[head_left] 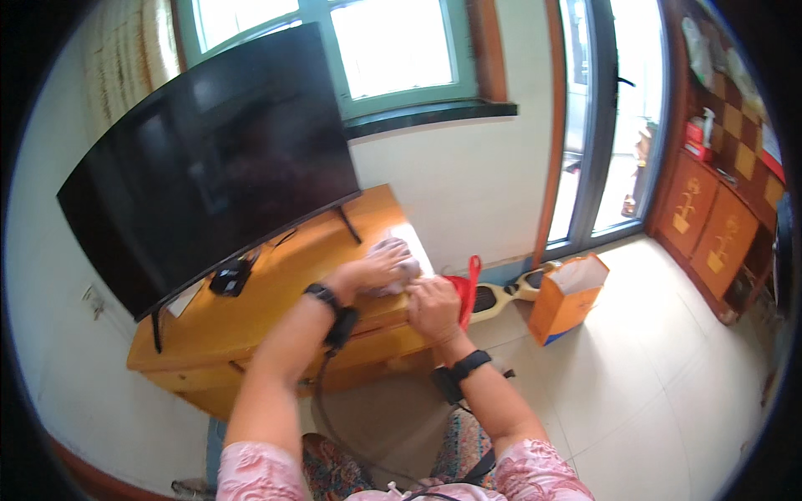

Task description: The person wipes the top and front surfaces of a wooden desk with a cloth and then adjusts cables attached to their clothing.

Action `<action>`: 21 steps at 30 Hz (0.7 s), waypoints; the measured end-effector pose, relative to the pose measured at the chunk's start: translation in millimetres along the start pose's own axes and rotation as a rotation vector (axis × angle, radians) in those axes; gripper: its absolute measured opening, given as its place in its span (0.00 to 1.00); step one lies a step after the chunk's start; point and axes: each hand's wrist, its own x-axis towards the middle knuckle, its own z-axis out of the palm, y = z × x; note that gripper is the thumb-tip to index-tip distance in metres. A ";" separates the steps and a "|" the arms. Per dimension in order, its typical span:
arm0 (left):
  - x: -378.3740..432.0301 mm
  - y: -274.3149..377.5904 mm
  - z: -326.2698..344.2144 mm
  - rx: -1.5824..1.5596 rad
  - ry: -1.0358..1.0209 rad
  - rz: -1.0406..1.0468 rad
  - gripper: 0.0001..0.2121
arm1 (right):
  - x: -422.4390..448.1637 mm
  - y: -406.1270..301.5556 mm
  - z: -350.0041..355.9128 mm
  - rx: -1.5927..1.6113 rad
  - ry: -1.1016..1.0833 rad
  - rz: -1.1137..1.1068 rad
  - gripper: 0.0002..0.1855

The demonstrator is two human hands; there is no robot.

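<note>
On the right end of the yellow wooden TV cabinet (282, 300), my left hand (376, 266) lies over a crumpled pale cloth (401, 250), its fingers spread across it. My right hand (433, 307) is at the cabinet's right front corner, fingers curled; whether they grip the cloth's edge or the corner cannot be told. A red item with a loop (467, 288) hangs or stands just beyond my right hand. Black straps with small boxes sit on both wrists, and a cable runs from the left one.
A large flat-screen television (219, 150) stands on the cabinet, a small black box (232, 277) below it. Right of the cabinet are a hoverboard (492, 300) and an orange paper bag (567, 300) on the tiled floor. A glass door (589, 188) and a wooden cupboard (708, 219) stand beyond.
</note>
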 end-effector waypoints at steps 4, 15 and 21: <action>-106.5 -3.3 77.2 -0.605 0.598 -0.113 0.22 | 0.6 -0.5 0.0 0.047 0.037 0.002 0.05; -178.8 61.0 64.4 -0.310 0.509 -0.791 0.17 | 1.6 -4.5 -0.7 -0.011 0.076 0.049 0.03; -83.3 133.8 -5.4 -0.314 0.807 -0.610 0.21 | 1.6 -0.9 2.4 -0.022 0.024 0.002 0.02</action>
